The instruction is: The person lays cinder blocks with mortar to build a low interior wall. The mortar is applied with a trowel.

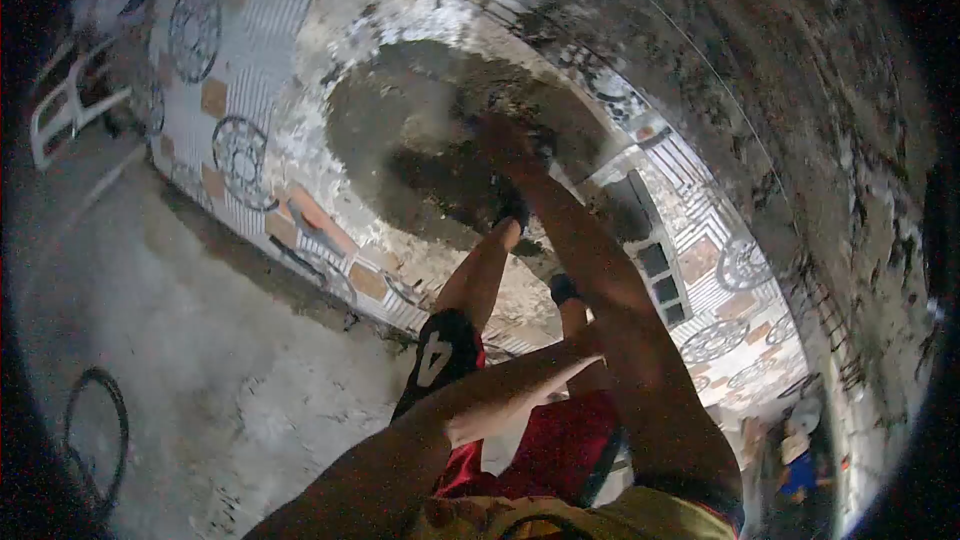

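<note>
Dark wet cement (400,170) lies in a rounded patch, with a pale dry-looking rim around it. My right arm stretches forward over it. My right hand (505,140) is low at the patch's far side, dim and smeared, so its fingers and anything in them cannot be made out. A pale blur shows on the cement beside it. My left forearm (500,390) crosses in front of my legs toward my right forearm. My left hand is hidden behind that arm, near my knee. My feet are at the near edge of the cement.
A hollow concrete block (655,260) stands right of the patch. A long reddish-orange piece (322,220) lies at the left on the patterned floor covering (240,90). There is a white chair (75,110) at far left, a dark hoop (95,430) at lower left, and a rough wall (780,90) along the right.
</note>
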The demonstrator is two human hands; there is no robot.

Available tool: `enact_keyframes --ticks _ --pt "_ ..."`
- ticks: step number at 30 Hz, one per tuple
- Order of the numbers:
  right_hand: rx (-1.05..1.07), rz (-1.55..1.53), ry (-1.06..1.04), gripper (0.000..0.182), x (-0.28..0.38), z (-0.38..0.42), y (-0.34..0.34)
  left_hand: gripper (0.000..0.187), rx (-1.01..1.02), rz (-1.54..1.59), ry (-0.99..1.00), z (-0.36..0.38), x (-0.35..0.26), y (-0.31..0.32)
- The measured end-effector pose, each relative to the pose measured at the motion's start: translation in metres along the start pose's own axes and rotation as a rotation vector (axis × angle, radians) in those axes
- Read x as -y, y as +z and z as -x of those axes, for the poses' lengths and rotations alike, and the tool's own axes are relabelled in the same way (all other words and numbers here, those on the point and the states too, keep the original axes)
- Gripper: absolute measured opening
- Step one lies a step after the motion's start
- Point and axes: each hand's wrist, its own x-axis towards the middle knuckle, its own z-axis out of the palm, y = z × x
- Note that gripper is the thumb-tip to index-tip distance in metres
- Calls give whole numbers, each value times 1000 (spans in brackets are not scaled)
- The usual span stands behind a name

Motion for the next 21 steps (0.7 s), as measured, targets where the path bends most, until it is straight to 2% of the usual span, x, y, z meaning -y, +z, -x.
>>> enact_keyframes --ticks 3,4,5,6,9,11,14,15,16,17,19,21 --pt "-125 108 -153 20 -36 -80 52 18 2 5 6 10 24 12" --pt "-204 147 -267 19 -14 -89 46 19 17 5 3 16 29 14" --pt "-105 16 -164 20 3 -82 35 19 35 8 -3 22 30 16" --pt "-71 -127 -162 22 65 -45 9 20 50 7 -10 25 29 13" --pt "-49 -563 -402 28 252 83 -54 21 37 5 -49 34 38 17" --pt "210 -939 -419 27 325 151 -108 23 -44 31 -108 29 51 11" --pt "463 -1349 -219 29 349 226 -184 24 -163 156 -291 7 49 -19" --pt "496 -1435 -139 30 348 247 -202 23 -282 82 -210 5 78 -2" --pt "516 -1485 -76 31 344 268 -218 23 -325 212 -236 0 76 -5" --pt "526 -1531 -6 32 340 289 -233 24 -368 343 -281 5 78 -9" --pt "484 -1594 76 35 325 333 -259 20 -545 423 -180 8 53 -12" --pt "333 -1616 20 34 305 374 -273 20 -665 253 -222 12 66 -16"
